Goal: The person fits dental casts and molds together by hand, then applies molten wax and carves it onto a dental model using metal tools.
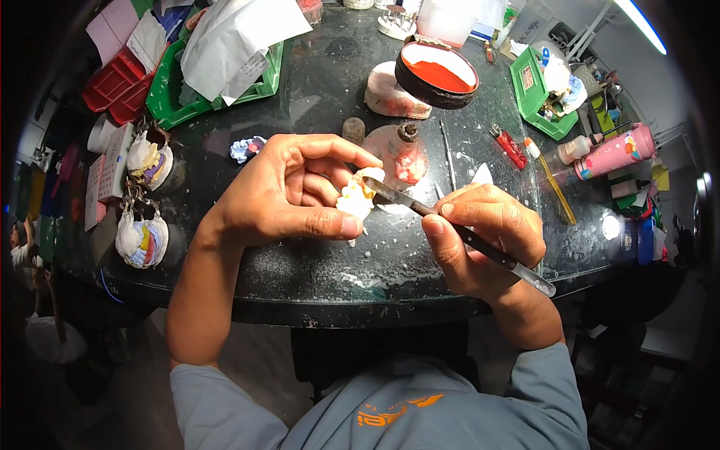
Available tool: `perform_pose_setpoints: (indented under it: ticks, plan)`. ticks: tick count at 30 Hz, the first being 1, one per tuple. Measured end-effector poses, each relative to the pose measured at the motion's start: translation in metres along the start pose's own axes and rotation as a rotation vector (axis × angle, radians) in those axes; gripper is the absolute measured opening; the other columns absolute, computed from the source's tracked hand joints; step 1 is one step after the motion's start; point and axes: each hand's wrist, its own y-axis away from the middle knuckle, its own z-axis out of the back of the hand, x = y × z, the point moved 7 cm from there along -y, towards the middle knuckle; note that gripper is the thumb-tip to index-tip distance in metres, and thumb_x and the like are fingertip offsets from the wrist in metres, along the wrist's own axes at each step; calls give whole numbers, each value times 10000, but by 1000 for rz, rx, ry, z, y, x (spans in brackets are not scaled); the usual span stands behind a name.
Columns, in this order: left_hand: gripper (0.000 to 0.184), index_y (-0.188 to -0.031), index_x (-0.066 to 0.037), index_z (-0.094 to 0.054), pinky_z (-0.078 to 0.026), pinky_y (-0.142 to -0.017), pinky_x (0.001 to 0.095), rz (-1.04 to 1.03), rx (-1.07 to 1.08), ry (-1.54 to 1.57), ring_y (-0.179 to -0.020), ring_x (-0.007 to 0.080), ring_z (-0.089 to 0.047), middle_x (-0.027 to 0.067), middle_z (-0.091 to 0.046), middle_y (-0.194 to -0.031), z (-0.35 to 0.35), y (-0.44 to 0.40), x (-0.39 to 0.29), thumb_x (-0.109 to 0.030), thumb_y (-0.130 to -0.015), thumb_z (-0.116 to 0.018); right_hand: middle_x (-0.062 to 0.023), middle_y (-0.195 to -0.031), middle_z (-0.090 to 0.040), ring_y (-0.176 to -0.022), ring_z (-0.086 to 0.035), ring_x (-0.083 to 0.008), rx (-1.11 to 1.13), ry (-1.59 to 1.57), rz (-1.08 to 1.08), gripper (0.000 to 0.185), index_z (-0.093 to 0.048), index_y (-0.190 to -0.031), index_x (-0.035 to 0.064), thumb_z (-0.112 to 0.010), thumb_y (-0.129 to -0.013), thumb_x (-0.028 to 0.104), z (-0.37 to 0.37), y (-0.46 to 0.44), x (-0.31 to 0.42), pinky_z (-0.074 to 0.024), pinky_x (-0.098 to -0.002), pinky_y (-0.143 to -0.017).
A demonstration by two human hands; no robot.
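Note:
Between the thumb and fingers of my left hand [289, 191] is a small yellowish-white dental cast [355, 201]. My right hand [491, 236] grips a wax knife [474, 241] by its dark handle, pen-fashion. The narrow blade points left and its tip lies at the upper right edge of the cast; whether it touches cannot be told. The knife's broad metal end sticks out below my right hand. Just behind the cast stands a small burner [407, 133] with a dark top and a reddish, stained body. My left fingers hide part of the cast.
A round dish of red wax [435, 73] leans on a pinkish-white block [386, 94]. Articulated dental models [142, 240] stand at left. Green bins [172, 105] lie behind. A red-handled tool [510, 148], a yellow-handled brush [553, 184] and a pink bottle [619, 152] are at right.

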Motion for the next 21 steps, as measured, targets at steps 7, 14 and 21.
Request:
perform_pose_setpoints:
  ticks: [7,14,21]
  plan:
    - [730,-1337,88,-550,-601,-776,243,3,-5,-25,-857,158,-738,119,-712,-989,1,0,-1,-61,-703,-879,-110,-728,-700,-616,-709,-210,-4,19,6,234,-645,-918,13,-832,-783,-24,3,-1,0,-556,-307,-532]
    - [722,-1339,92,-543,-603,-788,231,1,-5,-22,-904,145,-728,105,-679,-1042,-1,1,-3,8,-698,-864,-107,-735,-706,-610,-705,-203,-3,29,11,233,-646,-921,20,-832,-789,-24,3,0,-2,-548,-305,-529]
    - [720,-1333,98,-546,-607,-787,227,11,-14,-33,-913,144,-722,92,-645,-1047,0,1,-3,27,-689,-861,-100,-746,-710,-623,-706,-203,14,17,-7,236,-647,-923,22,-831,-785,-32,1,-2,0,-555,-307,-537]
